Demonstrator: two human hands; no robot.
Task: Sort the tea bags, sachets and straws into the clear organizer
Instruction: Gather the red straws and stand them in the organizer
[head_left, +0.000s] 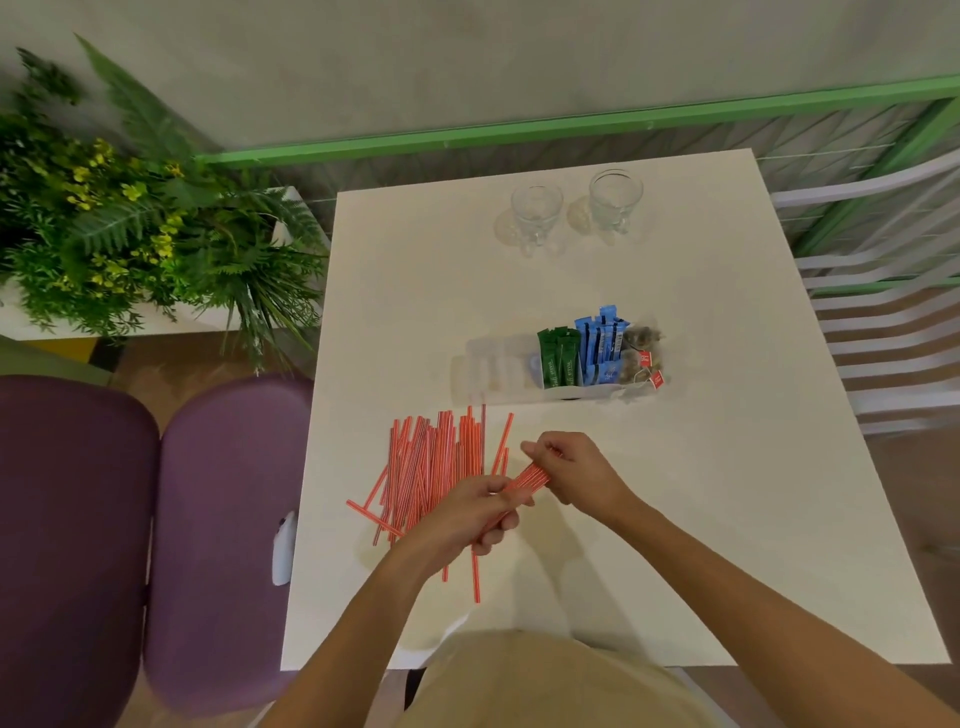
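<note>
A small bundle of straws (527, 478) runs slantwise between both hands: the left hand (483, 512) curls its fingers round the lower end, and the right hand (571, 473) closes on the upper end. The straws are thin, striped red and white. Just left of the hands, loose straws (436, 467) lie fanned on the white table (727, 519). Beyond them stands the clear organizer (493, 364), holding green sachets (558, 358), blue sachets (602, 343) and tea bags (644, 358) at its right end
</note>
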